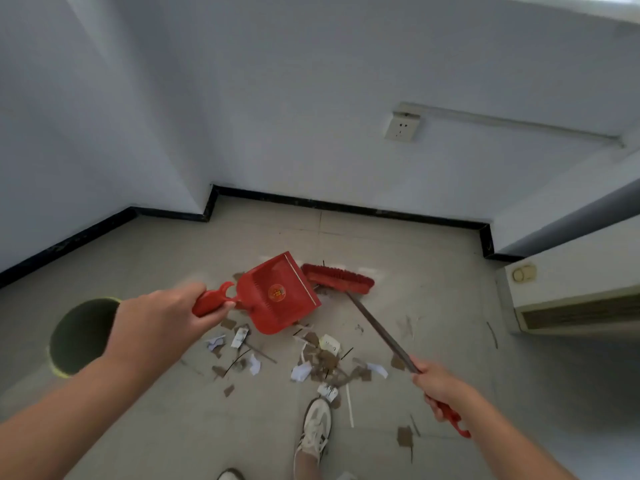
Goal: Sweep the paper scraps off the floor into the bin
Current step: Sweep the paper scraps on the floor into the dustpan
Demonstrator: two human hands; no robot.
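My left hand point(162, 320) grips the red handle of a red dustpan point(280, 294), held above the floor with its open edge facing right. My right hand point(438, 384) holds the thin dark shaft of a red broom, whose brush head point(337, 278) rests on the floor just right of the dustpan. White and brown paper scraps point(320, 362) lie scattered on the beige tiles below the dustpan and in front of my shoe. A round bin with a dark inside and yellow rim point(81, 334) stands at the left, partly behind my left forearm.
White walls with a black skirting board point(346, 206) close off the floor behind. A low white unit with a vent point(575, 292) stands at the right. My white shoe point(315, 431) is planted near the scraps. A wall socket point(401, 128) sits higher up.
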